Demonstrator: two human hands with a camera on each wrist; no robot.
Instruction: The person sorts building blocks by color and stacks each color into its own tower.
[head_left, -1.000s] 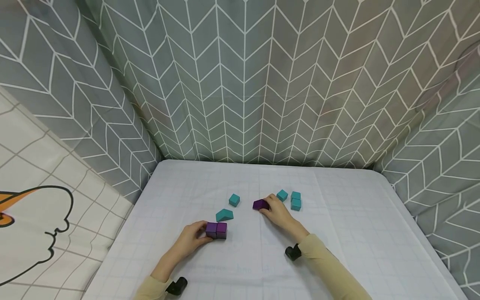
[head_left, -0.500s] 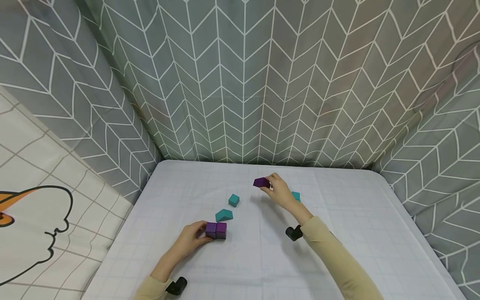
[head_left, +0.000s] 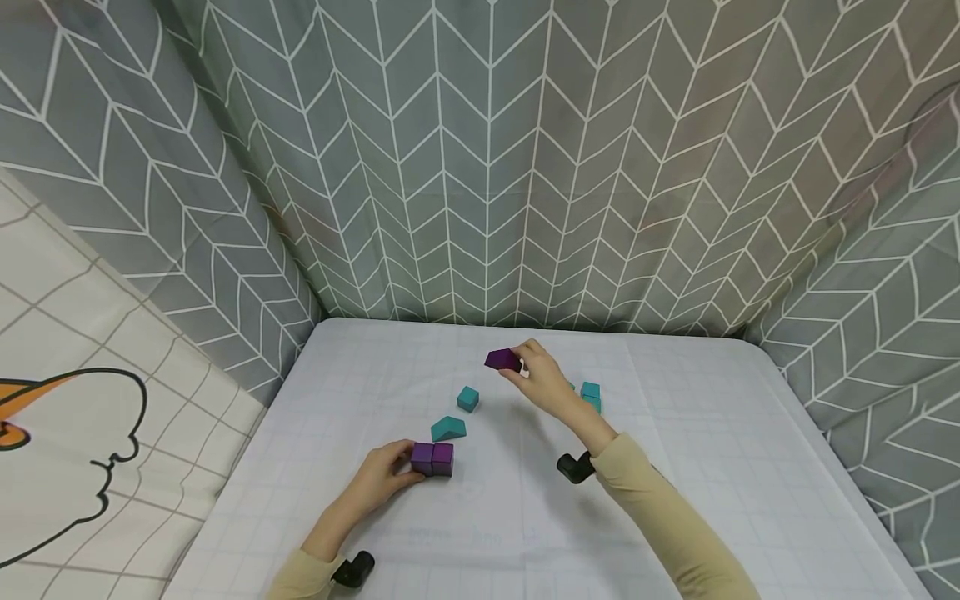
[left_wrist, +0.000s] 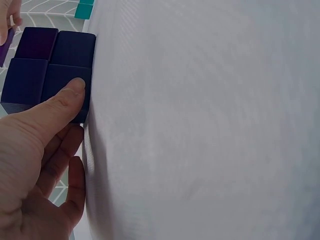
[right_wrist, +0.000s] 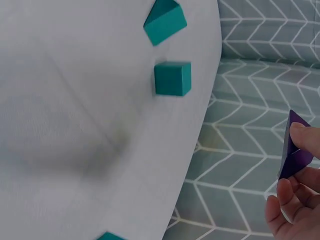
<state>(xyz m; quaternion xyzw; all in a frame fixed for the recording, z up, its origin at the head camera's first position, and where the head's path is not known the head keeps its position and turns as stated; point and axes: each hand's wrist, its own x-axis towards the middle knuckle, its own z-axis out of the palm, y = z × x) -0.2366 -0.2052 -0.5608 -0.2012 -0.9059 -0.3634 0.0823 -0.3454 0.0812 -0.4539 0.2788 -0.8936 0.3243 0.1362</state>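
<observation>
My left hand [head_left: 375, 482] grips a block of purple cubes [head_left: 432, 459] at the front left of the table. In the left wrist view these purple cubes [left_wrist: 36, 80] stand two wide and two high, with my thumb [left_wrist: 65, 102] on a lower one. Raised above the back of the table, my right hand [head_left: 546, 381] pinches a purple triangular block [head_left: 502, 360] between thumb and fingers. A teal triangular block [head_left: 448, 429] lies just behind the purple cubes. Farther back sits a teal cube [head_left: 468, 399], which also shows in the right wrist view.
Two teal cubes [head_left: 591, 392] stand together right of my right forearm, which partly covers them and another teal piece. A white cloth covers the table [head_left: 487, 533]. Patterned grey curtains [head_left: 487, 167] hang behind its back edge and at both sides.
My right hand has lifted the purple triangular block off the table, moved back with it, then shifted slightly left. My left hand and the purple cubes have stayed in place.
</observation>
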